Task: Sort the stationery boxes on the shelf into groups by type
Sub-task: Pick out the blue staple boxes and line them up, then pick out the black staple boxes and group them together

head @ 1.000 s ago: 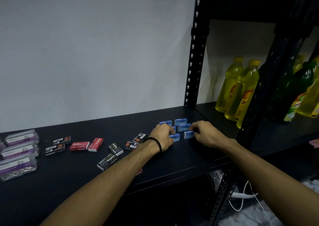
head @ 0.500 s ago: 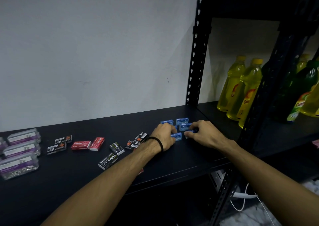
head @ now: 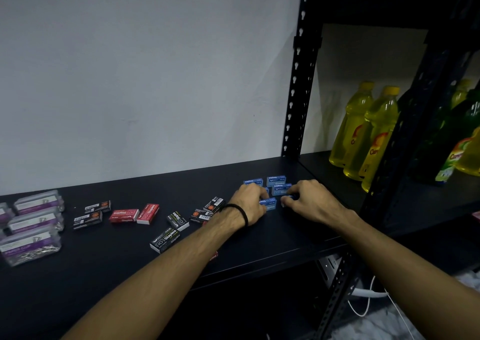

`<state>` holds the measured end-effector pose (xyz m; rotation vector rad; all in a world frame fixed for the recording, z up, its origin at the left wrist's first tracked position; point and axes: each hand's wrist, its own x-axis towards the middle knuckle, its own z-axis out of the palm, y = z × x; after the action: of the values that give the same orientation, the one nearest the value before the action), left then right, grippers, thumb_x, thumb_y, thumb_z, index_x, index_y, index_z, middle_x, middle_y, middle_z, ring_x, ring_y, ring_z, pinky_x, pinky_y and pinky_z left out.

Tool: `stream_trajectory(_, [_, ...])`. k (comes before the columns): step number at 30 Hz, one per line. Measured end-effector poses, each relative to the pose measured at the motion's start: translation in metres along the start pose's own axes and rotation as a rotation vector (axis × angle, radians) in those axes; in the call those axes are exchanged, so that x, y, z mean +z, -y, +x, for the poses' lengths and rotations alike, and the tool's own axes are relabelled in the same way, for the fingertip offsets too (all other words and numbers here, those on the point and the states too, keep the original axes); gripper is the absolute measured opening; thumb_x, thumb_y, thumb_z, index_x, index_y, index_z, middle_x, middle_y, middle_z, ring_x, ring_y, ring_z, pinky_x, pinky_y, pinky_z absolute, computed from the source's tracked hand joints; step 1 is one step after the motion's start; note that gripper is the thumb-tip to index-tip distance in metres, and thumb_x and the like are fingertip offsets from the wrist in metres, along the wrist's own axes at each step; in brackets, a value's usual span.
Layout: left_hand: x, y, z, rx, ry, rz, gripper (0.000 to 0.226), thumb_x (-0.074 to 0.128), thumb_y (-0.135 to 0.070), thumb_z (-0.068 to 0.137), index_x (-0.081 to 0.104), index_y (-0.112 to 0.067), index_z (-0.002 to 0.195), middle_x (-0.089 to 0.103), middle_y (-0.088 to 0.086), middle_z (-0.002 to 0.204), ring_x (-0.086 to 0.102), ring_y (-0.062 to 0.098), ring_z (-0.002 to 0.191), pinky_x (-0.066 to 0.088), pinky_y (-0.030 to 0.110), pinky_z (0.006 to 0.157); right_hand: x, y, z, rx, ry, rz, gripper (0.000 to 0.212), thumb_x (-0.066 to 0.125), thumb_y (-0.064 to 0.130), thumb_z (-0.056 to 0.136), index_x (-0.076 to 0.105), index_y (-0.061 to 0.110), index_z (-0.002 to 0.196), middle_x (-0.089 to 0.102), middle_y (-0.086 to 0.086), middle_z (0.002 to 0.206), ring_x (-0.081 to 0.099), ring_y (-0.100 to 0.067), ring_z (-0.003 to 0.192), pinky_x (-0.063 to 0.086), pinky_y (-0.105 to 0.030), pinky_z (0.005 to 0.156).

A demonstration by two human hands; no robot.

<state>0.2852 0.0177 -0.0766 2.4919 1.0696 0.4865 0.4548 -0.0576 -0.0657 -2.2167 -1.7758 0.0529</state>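
Several blue staple boxes [head: 275, 180] lie clustered at the right end of the black shelf [head: 130, 267]. My left hand [head: 249, 202] rests on a front blue box [head: 270, 204], fingers curled over it. My right hand [head: 309, 202] pinches another blue box [head: 287, 197] just to its right. Two red staple boxes [head: 124, 215] lie mid-shelf. Black staple boxes [head: 165, 239] are scattered between the red ones and my left wrist, and two more black boxes [head: 88, 219] sit further left. Clear purple-labelled paper clip boxes [head: 31, 245] are stacked at the far left.
A black perforated upright post [head: 298, 85] stands behind the blue boxes. Yellow drink bottles [head: 374, 137] and green ones [head: 465, 137] fill the neighbouring shelf to the right. A white cable [head: 363, 303] lies on the floor below. Something red [head: 214, 256] peeks from under my left forearm.
My right hand has slid a blue box a little left and back toward the cluster. My left hand has stayed on its blue box.
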Motion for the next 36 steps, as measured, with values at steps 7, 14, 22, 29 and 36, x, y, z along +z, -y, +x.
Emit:
stream_trajectory(7, [0.000,0.001,-0.002,0.012,-0.004,-0.004,0.028,0.067,-0.015,0.085,0.067,-0.015,0.113,0.065,0.003,0.117,0.062,0.020,0.102,0.052,0.035,0.090,-0.001,0.005,-0.002,-0.002,0.001,-0.088,0.031,0.054,0.045,0.094,0.071,0.023,0.106,0.068,0.004,0.089,0.061,-0.009,0.075,0.051,-0.030,0.068])
stream_trajectory(14, [-0.004,0.009,-0.004,0.017,-0.037,-0.042,0.037,0.070,-0.023,0.085,0.064,-0.014,0.119,0.066,0.004,0.115,0.062,0.017,0.102,0.052,0.031,0.091,0.000,0.003,-0.004,-0.030,-0.083,-0.154,0.041,0.052,0.055,0.091,0.064,0.023,0.115,0.058,0.003,0.106,0.055,-0.012,0.086,0.045,-0.029,0.069])
stream_trajectory(22, [-0.040,0.028,-0.024,0.069,-0.151,-0.063,0.028,0.064,-0.034,0.088,0.067,-0.020,0.112,0.064,-0.005,0.096,0.060,0.006,0.083,0.049,0.020,0.072,-0.006,0.022,-0.003,-0.130,-0.177,-0.139,0.035,0.051,0.049,0.094,0.064,0.022,0.114,0.055,0.003,0.107,0.053,-0.013,0.095,0.045,-0.029,0.073])
stream_trajectory(29, [-0.079,0.067,-0.047,-0.004,-0.147,-0.049,0.024,0.066,-0.028,0.088,0.069,-0.019,0.110,0.067,-0.007,0.093,0.060,0.001,0.079,0.043,0.011,0.068,0.002,0.066,0.000,-0.301,-0.168,-0.077,0.031,0.054,0.041,0.095,0.065,0.022,0.116,0.058,0.002,0.116,0.055,-0.013,0.104,0.048,-0.028,0.082])
stream_trajectory(36, [-0.095,0.096,-0.065,-0.051,-0.141,-0.038,0.024,0.068,-0.030,0.086,0.068,-0.022,0.109,0.064,-0.012,0.087,0.059,-0.001,0.076,0.040,0.010,0.063,0.015,0.107,0.007,-0.408,-0.107,-0.045,0.032,0.053,0.040,0.095,0.064,0.024,0.120,0.058,0.003,0.116,0.055,-0.014,0.107,0.048,-0.032,0.086])
